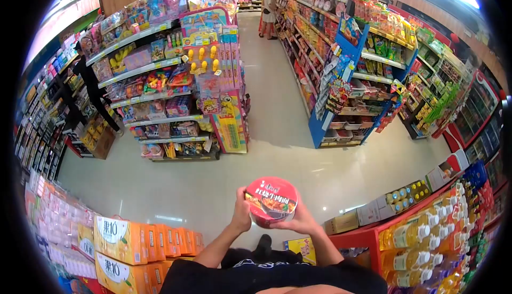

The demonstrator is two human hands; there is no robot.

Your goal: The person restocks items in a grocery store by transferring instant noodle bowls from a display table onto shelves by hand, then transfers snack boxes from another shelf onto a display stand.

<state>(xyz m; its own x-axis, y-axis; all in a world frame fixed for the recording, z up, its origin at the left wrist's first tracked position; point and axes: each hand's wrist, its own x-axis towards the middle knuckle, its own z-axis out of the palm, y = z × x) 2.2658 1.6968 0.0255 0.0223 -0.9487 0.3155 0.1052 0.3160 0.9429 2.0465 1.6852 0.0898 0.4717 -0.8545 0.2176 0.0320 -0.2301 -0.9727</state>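
Note:
A red instant noodle bowl (pixel 272 197) with a food picture and large characters on its lid is held up in front of my body. My left hand (pixel 242 212) grips its left side, with the fingers partly hidden behind it. Around the lower right side wraps my right hand (pixel 302 219). The lid tilts toward me, and the underside of the bowl is hidden. Below it, a dark shoe (pixel 263 245) shows on the floor.
Orange drink cartons (pixel 118 240) are stacked at the lower left. Oil bottles (pixel 408 235) stand on a red display at the lower right. Ahead are a toy shelf (pixel 154 80) and a blue snack rack (pixel 341 118), with an aisle floor (pixel 269 80) between them. A person (pixel 271 11) stands far down it.

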